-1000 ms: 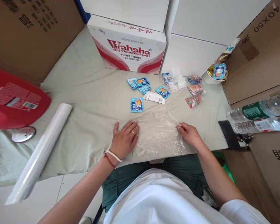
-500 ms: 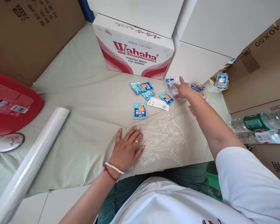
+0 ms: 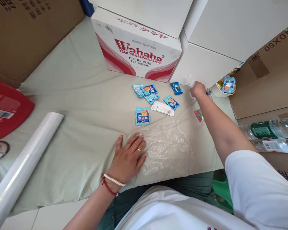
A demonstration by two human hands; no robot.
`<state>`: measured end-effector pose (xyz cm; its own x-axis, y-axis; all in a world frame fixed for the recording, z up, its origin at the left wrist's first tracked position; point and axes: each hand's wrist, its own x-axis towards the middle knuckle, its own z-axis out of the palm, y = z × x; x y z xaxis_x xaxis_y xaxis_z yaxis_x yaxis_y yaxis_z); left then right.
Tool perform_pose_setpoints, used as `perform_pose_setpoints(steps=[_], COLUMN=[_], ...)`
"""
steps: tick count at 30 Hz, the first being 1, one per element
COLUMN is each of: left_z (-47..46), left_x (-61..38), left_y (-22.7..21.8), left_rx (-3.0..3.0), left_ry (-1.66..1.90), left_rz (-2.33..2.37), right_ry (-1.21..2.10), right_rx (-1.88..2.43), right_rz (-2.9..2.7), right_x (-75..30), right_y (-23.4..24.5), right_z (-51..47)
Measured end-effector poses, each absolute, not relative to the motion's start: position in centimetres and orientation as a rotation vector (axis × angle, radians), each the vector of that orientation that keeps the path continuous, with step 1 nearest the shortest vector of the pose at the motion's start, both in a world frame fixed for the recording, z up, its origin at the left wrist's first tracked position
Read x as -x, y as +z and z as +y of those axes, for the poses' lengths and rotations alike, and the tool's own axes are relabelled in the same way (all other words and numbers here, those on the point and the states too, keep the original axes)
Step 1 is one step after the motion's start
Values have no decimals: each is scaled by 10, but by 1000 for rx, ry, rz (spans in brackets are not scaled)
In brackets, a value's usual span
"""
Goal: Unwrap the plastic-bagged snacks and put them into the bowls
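My left hand (image 3: 131, 155) lies flat with its fingers spread, at the left edge of a clear plastic bag (image 3: 169, 148) on the cloth. My right hand (image 3: 198, 90) is closed around crumpled clear plastic (image 3: 189, 81), part of which sticks out above and below the fingers. Left of it lies a small dark blue snack packet (image 3: 176, 88). Nearby are a light blue snack packet (image 3: 172, 102), a white sachet (image 3: 162, 108), a group of blue packets (image 3: 149, 89) and a single blue packet (image 3: 143, 116). A small red and green wrapper (image 3: 198, 116) sits below my right hand.
A Wahaha water carton (image 3: 140, 54) and white boxes (image 3: 206, 64) stand at the back. On the right are a white cup of snacks (image 3: 224, 91), plastic bottles (image 3: 273, 129) and a brown carton (image 3: 266, 73). A plastic film roll (image 3: 28, 163) and a red container (image 3: 9, 108) lie left.
My right hand has moved right and closed on clear plastic, pulling it away from the dark blue packet, which now lies uncovered. My left hand stays flat by the bag.
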<state>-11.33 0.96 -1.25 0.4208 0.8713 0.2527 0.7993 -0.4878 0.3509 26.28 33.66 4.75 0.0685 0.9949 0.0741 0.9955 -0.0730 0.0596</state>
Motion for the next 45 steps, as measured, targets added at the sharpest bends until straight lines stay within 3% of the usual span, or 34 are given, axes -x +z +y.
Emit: perform_pose_setpoints(steps=[4,9,17,25,32,37,45], left_z=[9,9,10,9,9,9,9], left_x=[113,113,114,113,113,113,113], left_y=[-11,-10,-11,-11,-12,-11,-9], left_rx=[-2483,-2450,-2455,-2461,-2448,-2452,-2430], left_ry=[595,604,614,595,596,588,590], left_rz=[1470,1474,1461,1464,1469,1469,1465], right_ry=[-44,54,-210,17,-239,208,265], right_rx=[2464,2219,2292,2191,1966,1901,2047], right_rz=[-2102,-2386,-2057,-2223,-2244,-2556,-2422], right_x=[-212,-161,-207,-223,-209,-161,-126], right_y=[39,32,48,25,66,65,36], right_z=[345,319,320,325,275,236,270])
